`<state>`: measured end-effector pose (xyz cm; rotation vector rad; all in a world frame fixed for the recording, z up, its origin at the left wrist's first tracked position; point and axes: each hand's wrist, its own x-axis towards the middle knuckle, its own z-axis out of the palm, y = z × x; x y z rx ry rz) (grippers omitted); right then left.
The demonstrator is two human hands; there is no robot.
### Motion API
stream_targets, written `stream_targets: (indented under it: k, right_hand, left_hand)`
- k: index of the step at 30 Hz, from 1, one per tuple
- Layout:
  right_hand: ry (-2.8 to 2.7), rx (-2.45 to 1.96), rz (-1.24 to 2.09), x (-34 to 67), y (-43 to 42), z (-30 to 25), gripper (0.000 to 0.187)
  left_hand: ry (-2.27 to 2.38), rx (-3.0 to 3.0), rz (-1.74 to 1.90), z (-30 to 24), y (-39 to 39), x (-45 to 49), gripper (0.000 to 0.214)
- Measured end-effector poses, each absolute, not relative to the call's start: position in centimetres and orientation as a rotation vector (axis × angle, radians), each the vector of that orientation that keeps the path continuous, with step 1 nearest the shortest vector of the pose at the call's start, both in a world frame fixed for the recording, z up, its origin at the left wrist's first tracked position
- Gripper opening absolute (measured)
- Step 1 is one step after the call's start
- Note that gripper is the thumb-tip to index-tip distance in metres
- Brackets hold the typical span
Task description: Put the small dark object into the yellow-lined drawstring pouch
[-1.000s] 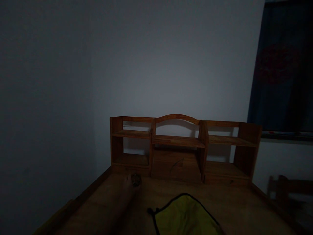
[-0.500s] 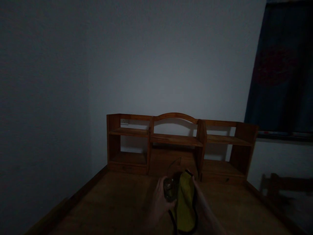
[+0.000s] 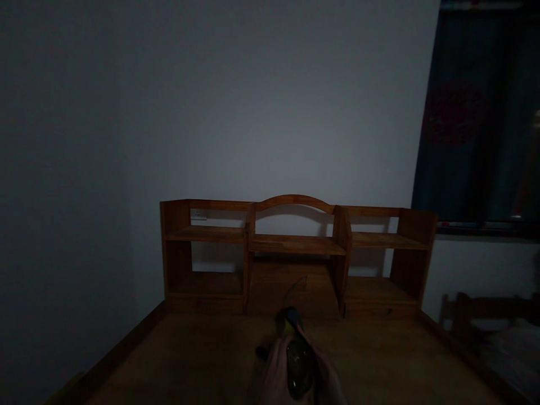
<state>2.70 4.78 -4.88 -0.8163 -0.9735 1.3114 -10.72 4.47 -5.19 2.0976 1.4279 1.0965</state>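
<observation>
A small, clear, rounded drinking glass (image 3: 299,368) is held above the pale brown wooden bench (image 3: 189,354), its mouth facing the camera and pale glints showing on it. The left hand (image 3: 275,371) has its fingers curled round the glass's left side, holding it. The right hand (image 3: 328,376) lies close along the opposite side, so the glass sits between the two sets of fingers. The right fingers are bent and close in, but in the dim light I cannot tell whether they grip the glass itself or cloth against it.

Just beyond the glass, past the fingertips, a small part of a yellow-green cloth with black edging (image 3: 288,328) shows; the rest is hidden by the hands and glass. A small black piece (image 3: 262,352) sticks out beside the left hand.

A reddish-brown wooden shelf unit with an arched top rail (image 3: 297,244) stands at the bench's far edge, against the white wall (image 3: 270,112).
</observation>
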Motion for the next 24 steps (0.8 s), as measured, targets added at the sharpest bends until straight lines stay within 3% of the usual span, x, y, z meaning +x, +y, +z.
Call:
stream_targets:
  k: [5, 12, 18, 22, 24]
  right_hand:
    - [-0.909, -0.698, 1.434, 3.3, 5.0, -5.5, 0.044]
    - [-1.141, -0.737, 1.355, 3.3, 4.3, -5.1, 0.053]
    - [-1.314, -0.894, 1.261, 3.1, 3.1, -4.9, 0.070]
    - [-1.379, -0.961, 1.248, 3.2, 1.6, -1.8, 0.065]
    - [-1.398, -0.987, 1.037, 3.9, 0.5, 1.9, 0.064]
  left_hand:
    - [1.381, 2.137, 0.984, -5.8, 4.6, -10.4, 0.090]
    - [1.475, 2.101, 0.891, -3.0, 2.7, -11.3, 0.098]
    - [1.376, 2.180, 0.801, -3.5, 3.3, -12.2, 0.092]
    - [1.398, 2.156, 0.867, -5.2, 4.1, -12.0, 0.090]
    - [1.410, 2.151, 0.916, -5.4, 4.1, -11.9, 0.091]
